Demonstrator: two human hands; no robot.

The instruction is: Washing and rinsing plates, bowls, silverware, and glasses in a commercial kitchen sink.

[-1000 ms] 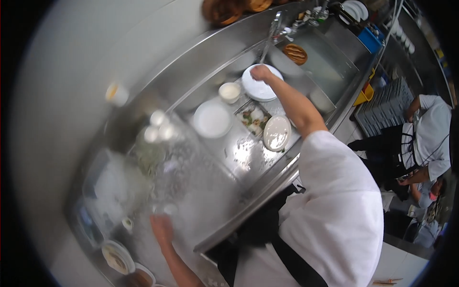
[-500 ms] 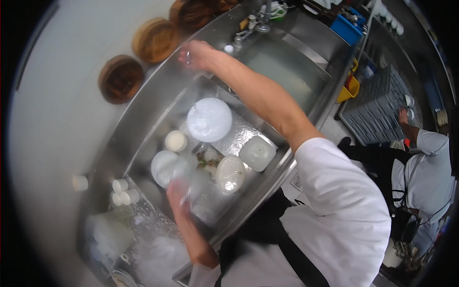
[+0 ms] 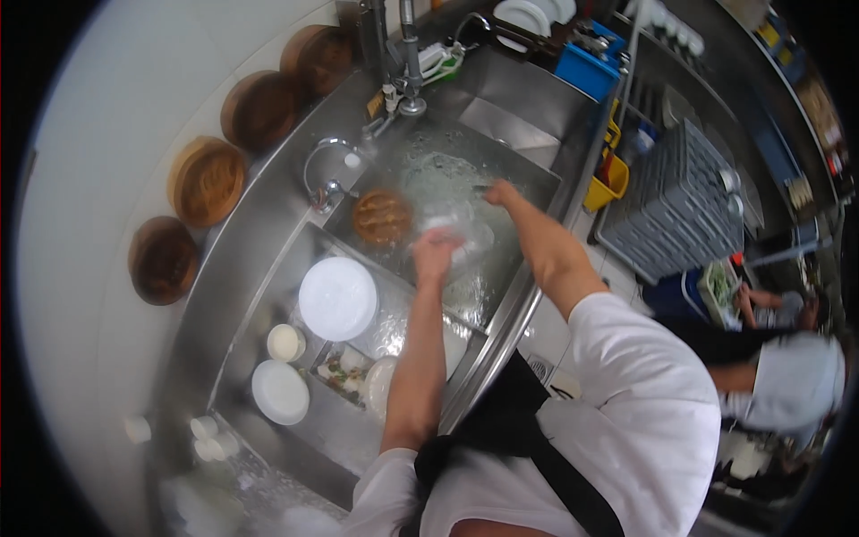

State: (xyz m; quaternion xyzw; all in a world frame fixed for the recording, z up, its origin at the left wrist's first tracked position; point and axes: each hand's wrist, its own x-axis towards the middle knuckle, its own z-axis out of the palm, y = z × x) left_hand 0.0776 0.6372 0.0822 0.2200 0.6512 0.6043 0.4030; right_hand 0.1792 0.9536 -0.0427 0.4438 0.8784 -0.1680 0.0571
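Both my hands are over the water-filled sink basin (image 3: pixel 528 170). My left hand (image 3: pixel 436 251) is smeared by motion at the water, against a blurred white patch that could be foam or a dish. To its right, my right hand (image 3: pixel 506 193) has its fingers closed round a small dark thing, too small to name. Left of my left hand, a round brown wooden-looking bowl (image 3: pixel 381 217) sits in the water. In the neighbouring basin are a large white plate (image 3: pixel 338 299), a cream cup (image 3: pixel 286 343), a white oval dish (image 3: pixel 280 392) and another dish (image 3: pixel 379 387) partly behind my left forearm.
Several wooden bowls (image 3: pixel 208 182) line the ledge by the wall. A tap (image 3: pixel 331 190) and a spray faucet (image 3: pixel 412 103) stand at the sink's back. White cups (image 3: pixel 215 443) sit at lower left. At right are grey stacked racks (image 3: pixel 680 210), a blue bin (image 3: pixel 591 63) and another person (image 3: pixel 787 385).
My right hand has come from the sink's back rim to the water. My left hand has left the dishes and moved over to the filled basin. The view has shifted.
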